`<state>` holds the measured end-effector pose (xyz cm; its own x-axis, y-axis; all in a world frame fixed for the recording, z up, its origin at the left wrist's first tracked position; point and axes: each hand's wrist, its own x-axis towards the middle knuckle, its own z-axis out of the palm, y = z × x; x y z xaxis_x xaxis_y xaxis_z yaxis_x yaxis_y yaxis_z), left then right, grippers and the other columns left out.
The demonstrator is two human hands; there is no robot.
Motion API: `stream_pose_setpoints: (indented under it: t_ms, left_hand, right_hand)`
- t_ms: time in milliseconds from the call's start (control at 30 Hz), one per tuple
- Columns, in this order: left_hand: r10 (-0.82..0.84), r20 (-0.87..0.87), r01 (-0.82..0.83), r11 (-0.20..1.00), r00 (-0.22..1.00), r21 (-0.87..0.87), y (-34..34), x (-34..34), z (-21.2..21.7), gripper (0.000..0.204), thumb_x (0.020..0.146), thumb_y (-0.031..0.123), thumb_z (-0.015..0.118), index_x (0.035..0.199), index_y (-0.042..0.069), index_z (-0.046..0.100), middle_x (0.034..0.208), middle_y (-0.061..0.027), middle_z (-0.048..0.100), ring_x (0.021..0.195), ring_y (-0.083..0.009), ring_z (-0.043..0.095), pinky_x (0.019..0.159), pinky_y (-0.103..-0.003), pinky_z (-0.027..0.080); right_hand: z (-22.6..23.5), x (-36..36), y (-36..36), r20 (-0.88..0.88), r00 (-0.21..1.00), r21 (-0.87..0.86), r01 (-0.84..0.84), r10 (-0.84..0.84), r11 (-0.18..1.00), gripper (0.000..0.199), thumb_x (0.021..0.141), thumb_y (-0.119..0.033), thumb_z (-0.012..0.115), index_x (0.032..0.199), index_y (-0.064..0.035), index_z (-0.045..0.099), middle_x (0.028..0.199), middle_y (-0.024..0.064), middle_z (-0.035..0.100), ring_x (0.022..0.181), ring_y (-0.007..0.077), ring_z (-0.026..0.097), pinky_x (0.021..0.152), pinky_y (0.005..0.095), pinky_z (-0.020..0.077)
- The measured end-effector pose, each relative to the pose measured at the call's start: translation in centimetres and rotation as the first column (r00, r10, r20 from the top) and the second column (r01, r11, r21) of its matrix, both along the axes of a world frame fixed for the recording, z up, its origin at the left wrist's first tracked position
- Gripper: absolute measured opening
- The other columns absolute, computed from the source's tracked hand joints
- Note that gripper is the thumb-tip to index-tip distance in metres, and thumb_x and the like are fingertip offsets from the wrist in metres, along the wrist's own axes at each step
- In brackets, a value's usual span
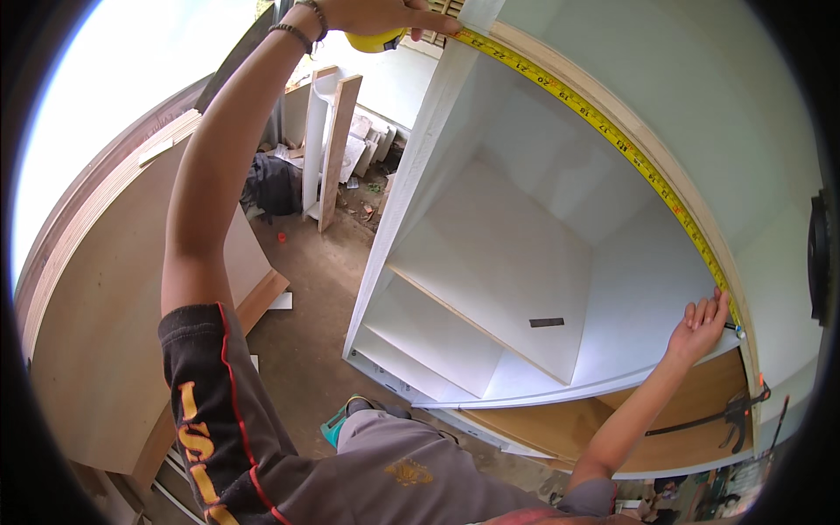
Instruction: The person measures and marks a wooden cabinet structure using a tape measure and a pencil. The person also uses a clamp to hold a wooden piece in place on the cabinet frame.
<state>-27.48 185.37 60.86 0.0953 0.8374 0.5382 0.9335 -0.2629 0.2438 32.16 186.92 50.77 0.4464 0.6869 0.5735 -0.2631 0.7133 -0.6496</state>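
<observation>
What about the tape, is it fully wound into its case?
No, the tape is drawn out across the cabinet, running from the left hand to the right hand.

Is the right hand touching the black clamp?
Apart. The head view shows the right hand up by the tape, and the clamp lower down, with the cabinet's white edge and brown board visible between.

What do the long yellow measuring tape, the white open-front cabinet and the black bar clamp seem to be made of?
Long yellow measuring tape: probably coated metal; a narrow, marked strip.
White open-front cabinet: likely wood-based board, smooth white finish; a tan shelf edge shows.
Black bar clamp: perhaps metal, matt black; its dull look leaves plastic possible.
</observation>
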Motion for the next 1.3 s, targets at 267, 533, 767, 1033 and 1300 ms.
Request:
stream_pose_setpoints:
  t_ms: [267, 533, 767, 1033, 1300]
  left_hand:
    - [0.019, 0.036, -0.017, 0.998, 0.999, -0.053, -0.3, 0.4, 0.4, 0.057, 0.09, 0.064, 0.07, 0.078, 0.009, 0.08, 0.065, -0.006, 0.069, 0.062, -0.0161, 0.064, 0.061, -0.033, 0.051]
    - [0.039, 0.019, -0.038, 0.997, 0.999, -0.074, -0.5, 0.6, 0.7, 0.056, 0.09, 0.063, 0.071, 0.076, 0.009, 0.08, 0.061, -0.0049, 0.066, 0.059, -0.0153, 0.061, 0.058, -0.033, 0.05]
    - [0.043, 0.028, -0.041, 0.996, 0.999, -0.075, -0.4, 0.7, 0.7, 0.057, 0.09, 0.063, 0.071, 0.074, 0.008, 0.079, 0.058, -0.0042, 0.064, 0.055, -0.0149, 0.059, 0.055, -0.032, 0.048]
    - [0.016, 0.047, -0.012, 0.997, 0.999, -0.07, -0.4, 0.6, 0.6, 0.058, 0.09, 0.063, 0.071, 0.073, 0.008, 0.078, 0.058, -0.0043, 0.064, 0.056, -0.0143, 0.06, 0.055, -0.032, 0.049]
    - [-0.006, 0.008, 0.006, 0.999, 1.0, -0.039, -0.2, 0.4, 0.6, 0.062, 0.087, 0.068, 0.071, 0.071, 0.008, 0.077, 0.057, -0.0035, 0.064, 0.056, -0.0142, 0.06, 0.055, -0.032, 0.049]
  right_hand:
    - [-0.1, -0.2, -0.2, -0.015, 1.0, 0.012, -0.007, 0.007, 1.0, 0.028, 0.106, -0.024, 0.059, 0.112, 0.0039, 0.06, 0.06, -0.0065, 0.024, 0.047, 0.0025, 0.021, 0.045, 0.0214, 0.0199]
    - [-0.1, 0.2, -0.4, -0.003, 1.0, 0.006, 0.007, -0.007, 1.0, 0.031, 0.107, -0.025, 0.057, 0.116, 0.0047, 0.058, 0.06, -0.0065, 0.024, 0.047, 0.0023, 0.021, 0.044, 0.0211, 0.0192]
    - [-0.2, 0.7, -0.5, 0.007, 1.0, 0.007, 0.008, -0.008, 1.0, 0.032, 0.107, -0.025, 0.057, 0.117, 0.0047, 0.058, 0.061, -0.0065, 0.025, 0.047, 0.0023, 0.021, 0.044, 0.0212, 0.0195]
    - [-0.2, 1.2, -0.3, 0.006, 1.0, 0.011, -0.013, 0.013, 1.0, 0.031, 0.107, -0.025, 0.058, 0.116, 0.0045, 0.058, 0.061, -0.0064, 0.025, 0.047, 0.0024, 0.021, 0.044, 0.0213, 0.0198]
    - [-0.2, 1.5, -0.1, 0.004, 1.0, -0.001, -0.012, 0.012, 1.0, 0.028, 0.108, -0.026, 0.057, 0.114, 0.0015, 0.059, 0.059, -0.0066, 0.025, 0.045, 0.0027, 0.021, 0.042, 0.0211, 0.021]
